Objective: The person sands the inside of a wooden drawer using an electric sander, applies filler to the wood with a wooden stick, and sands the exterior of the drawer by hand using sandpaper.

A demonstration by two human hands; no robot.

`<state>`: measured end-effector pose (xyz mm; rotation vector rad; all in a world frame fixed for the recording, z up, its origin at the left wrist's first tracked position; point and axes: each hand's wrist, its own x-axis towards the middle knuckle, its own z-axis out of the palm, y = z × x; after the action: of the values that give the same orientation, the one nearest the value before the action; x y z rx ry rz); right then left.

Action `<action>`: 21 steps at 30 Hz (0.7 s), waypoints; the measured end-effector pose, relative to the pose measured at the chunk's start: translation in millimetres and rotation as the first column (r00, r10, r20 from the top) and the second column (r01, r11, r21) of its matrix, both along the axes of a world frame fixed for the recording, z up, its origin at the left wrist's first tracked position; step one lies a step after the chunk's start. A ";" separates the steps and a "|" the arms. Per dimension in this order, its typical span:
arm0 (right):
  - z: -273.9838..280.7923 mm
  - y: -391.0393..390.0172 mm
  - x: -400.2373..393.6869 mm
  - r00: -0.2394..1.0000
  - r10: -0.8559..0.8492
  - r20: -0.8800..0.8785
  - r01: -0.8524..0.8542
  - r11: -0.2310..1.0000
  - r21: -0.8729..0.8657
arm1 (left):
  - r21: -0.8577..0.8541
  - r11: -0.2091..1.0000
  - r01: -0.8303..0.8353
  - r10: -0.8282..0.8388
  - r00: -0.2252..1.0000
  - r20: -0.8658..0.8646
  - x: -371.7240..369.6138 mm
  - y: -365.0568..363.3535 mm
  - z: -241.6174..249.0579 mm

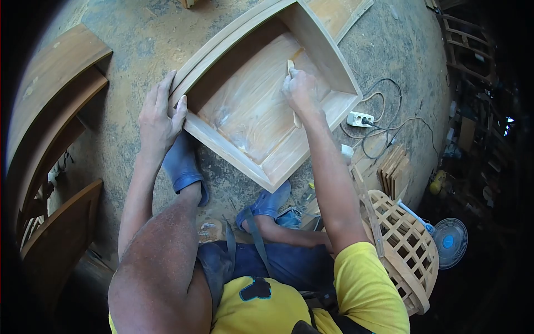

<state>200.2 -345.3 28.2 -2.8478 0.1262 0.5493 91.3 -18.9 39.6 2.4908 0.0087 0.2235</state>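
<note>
A shallow wooden drawer-like box (219, 146) with a pale, dusty inside lies tilted in front of me. My left hand (157, 116) grips its left corner, fingers along the outer side and thumb over the rim. Inside the box, my right hand (301, 92) is closed around a narrow, pale, flat strip (290, 67), whose ends stick out above and below the fist. The strip's exact kind cannot be made out. Whitish smears and wood grain show on the bottom panel.
A power strip (360, 119) with looped cables lies to the right. Curved wooden furniture (58, 61) stands at left. A lattice wooden piece (403, 228), stacked wood pieces (392, 170) and a fan (448, 242) are at lower right. A board (339, 14) lies behind the box.
</note>
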 end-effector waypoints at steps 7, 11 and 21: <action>-13.8 -16.6 -36.1 0.926 0.154 0.344 -0.252 0.932 0.261 | -0.019 1.000 0.013 -0.014 1.000 -0.025 -0.7 2.0 -2.3; 15.8 -2.5 -34.2 0.848 -0.465 -0.254 0.523 0.660 0.540 | -0.015 1.000 0.011 -0.011 1.000 -0.021 -0.8 2.5 -1.3; -30.2 -2.9 -44.9 0.962 -0.014 0.274 -0.019 0.993 0.117 | -0.012 1.000 0.026 -0.026 1.000 -0.007 -0.4 3.5 -2.3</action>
<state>155.3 -348.2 -2.0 -2.7731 0.0387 0.1513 90.9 -15.4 37.3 2.4778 -0.0190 0.2032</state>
